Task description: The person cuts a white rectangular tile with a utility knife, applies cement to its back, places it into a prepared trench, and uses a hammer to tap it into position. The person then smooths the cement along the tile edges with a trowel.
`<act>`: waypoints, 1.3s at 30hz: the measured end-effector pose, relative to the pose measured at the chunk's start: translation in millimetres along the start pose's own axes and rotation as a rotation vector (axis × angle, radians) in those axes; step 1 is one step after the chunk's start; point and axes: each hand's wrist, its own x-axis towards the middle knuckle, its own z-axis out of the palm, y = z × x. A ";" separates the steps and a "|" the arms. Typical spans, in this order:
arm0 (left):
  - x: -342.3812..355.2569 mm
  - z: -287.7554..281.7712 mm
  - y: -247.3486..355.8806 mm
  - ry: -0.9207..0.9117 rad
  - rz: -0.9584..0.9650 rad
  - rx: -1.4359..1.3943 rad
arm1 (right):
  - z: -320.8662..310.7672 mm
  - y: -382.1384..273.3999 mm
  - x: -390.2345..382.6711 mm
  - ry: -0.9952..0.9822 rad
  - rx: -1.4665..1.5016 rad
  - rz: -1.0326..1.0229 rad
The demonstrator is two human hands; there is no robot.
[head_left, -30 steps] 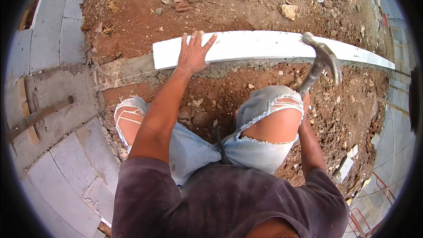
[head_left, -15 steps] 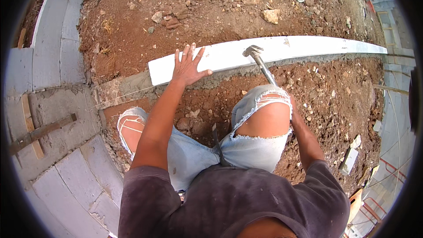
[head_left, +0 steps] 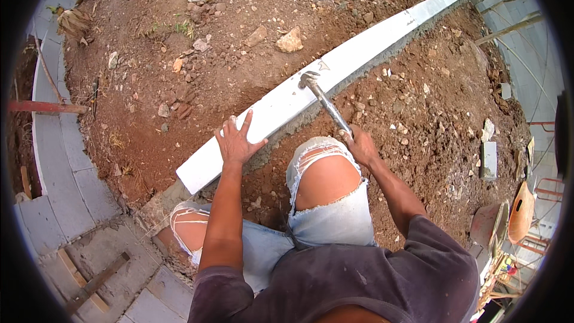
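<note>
A long white block course (head_left: 275,109) runs slantwise from the lower left toward the upper right, on a bed of grey mortar (head_left: 297,122). Near its left end my left hand (head_left: 237,142) lies on the front edge and top, fingers spread. My right hand (head_left: 359,145) grips the handle of a claw hammer (head_left: 326,103) beside my raised knee. The hammer's metal head is over the white surface, next to a small chipped patch; whether it touches cannot be made out.
Brown soil with loose stones (head_left: 290,40) lies beyond the course. Grey block walls (head_left: 89,200) stand at the left, with crossed wooden pieces (head_left: 84,281). A bucket (head_left: 489,227), an orange-brown float (head_left: 521,212) and a pale block (head_left: 489,160) sit at the right.
The view has swung, so the white course now slants up to the right. My right hand, earlier mostly hidden behind the knee, shows on the hammer handle. The left hand stays on the course.
</note>
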 end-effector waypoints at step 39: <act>2.4 0.6 -3.2 -0.069 0.023 0.009 | 2.8 2.4 9.2 0.179 0.009 0.157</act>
